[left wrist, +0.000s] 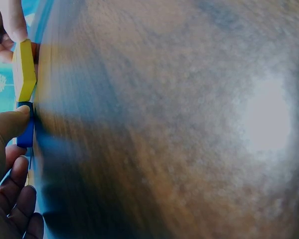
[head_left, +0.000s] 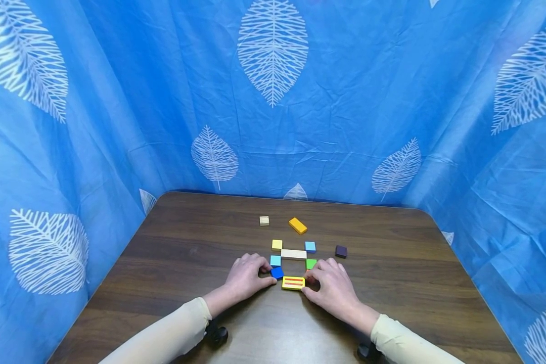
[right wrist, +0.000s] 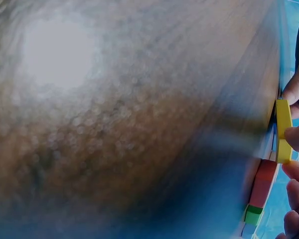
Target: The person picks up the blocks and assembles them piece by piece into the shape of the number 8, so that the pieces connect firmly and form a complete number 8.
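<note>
Between thumb and index finger, my left hand point(head_left: 247, 275) pinches a blue block point(head_left: 277, 273), which sits slightly turned on the table. My right hand point(head_left: 334, 288) pinches the right end of a yellow block point(head_left: 293, 283) with red stripes on top. In the left wrist view the left thumb presses the near side of the blue block point(left wrist: 26, 127), close to the yellow one point(left wrist: 24, 72). Beside the yellow block point(right wrist: 284, 132) in the right wrist view is a red block point(right wrist: 263, 184), mostly covered by my right fingers in the head view.
Past my hands stand a light-blue block point(head_left: 275, 260), a green block point(head_left: 311, 264), a long cream block point(head_left: 293, 255), a small yellow block point(head_left: 277, 245) and another light-blue block point(head_left: 310, 246). Farther off lie an orange block point(head_left: 298, 225), a cream block point(head_left: 264, 221) and a dark block point(head_left: 341, 251).
</note>
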{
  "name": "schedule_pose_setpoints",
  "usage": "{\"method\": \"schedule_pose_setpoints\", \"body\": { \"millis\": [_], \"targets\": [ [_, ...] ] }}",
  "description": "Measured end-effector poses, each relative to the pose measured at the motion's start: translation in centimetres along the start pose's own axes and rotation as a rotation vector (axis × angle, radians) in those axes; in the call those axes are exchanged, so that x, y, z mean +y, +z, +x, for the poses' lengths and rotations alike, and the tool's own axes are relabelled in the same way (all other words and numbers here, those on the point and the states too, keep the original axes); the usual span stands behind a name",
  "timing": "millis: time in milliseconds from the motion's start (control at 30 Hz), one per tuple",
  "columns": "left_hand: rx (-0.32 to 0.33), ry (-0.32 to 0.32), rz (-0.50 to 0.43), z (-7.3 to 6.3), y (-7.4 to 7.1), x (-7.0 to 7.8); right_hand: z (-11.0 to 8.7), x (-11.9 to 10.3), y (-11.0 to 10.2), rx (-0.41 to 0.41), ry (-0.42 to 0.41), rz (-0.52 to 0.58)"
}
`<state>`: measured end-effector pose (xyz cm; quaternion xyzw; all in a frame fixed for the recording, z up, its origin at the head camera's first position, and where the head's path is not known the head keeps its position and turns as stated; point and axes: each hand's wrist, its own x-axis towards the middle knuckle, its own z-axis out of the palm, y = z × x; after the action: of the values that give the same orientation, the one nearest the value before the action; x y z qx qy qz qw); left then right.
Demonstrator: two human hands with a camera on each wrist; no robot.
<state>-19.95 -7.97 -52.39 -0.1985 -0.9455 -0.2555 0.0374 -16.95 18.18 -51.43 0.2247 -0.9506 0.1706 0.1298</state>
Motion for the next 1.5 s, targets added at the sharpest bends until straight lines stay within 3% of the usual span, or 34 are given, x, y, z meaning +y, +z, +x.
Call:
{"method": "schedule_pose_setpoints", "body": {
  "millis": [933,1500],
  "targets": [
    [0.000,-0.002,-0.008,-0.06,-0.02,0.03,0.62,-0.52,0.23,-0.067,-0.003,-0.007],
    [0.002,-0.003,0.000,-0.08,-0.16,0.17,0.58,-0.27,0.42,-0.047,-0.021,-0.006]
  ]
}}
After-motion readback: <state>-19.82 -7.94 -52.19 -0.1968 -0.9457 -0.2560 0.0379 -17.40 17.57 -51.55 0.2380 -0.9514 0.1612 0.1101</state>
